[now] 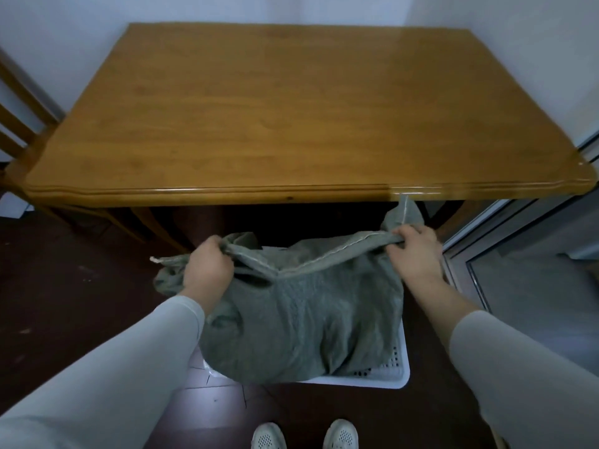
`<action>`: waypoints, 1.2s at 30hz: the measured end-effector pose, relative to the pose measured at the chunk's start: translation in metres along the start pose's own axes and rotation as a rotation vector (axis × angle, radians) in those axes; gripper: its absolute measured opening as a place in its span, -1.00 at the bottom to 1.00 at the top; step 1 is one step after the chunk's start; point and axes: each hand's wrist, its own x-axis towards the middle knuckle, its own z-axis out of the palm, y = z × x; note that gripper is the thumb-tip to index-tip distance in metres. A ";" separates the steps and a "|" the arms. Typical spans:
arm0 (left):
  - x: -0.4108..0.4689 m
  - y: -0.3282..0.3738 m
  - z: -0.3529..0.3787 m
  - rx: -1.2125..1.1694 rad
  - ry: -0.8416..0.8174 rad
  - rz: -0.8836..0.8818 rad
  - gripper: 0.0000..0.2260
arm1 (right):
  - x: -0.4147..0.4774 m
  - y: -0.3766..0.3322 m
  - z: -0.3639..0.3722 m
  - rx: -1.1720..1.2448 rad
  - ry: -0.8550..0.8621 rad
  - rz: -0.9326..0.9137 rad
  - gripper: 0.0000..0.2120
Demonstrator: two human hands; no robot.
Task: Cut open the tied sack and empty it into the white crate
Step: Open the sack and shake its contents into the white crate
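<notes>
— Head view: where was the sack (308, 319)?
— Grey-green, it hung between both hands in front of the wooden table (259, 108), over the white crate (397, 374) on the dark floor. It hid most of the crate; only the near right corner and a perforated wall showed.
— And the fingers?
— The left hand (207, 267) was clenched round one bunched corner of the stitched edge. The right hand (413, 251) gripped the other corner, and the seam (324, 254) sagged between them.
— Did the sack touch the crate?
— I could not tell.
— Anything else?
— A wooden chair (19, 124) stood left of the table, and two white shoes (269, 435) showed at the bottom edge.
</notes>
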 end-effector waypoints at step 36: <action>-0.026 0.092 0.002 -0.815 -0.329 -0.091 -0.77 | 0.016 -0.058 0.019 0.391 -0.312 -0.211 -0.83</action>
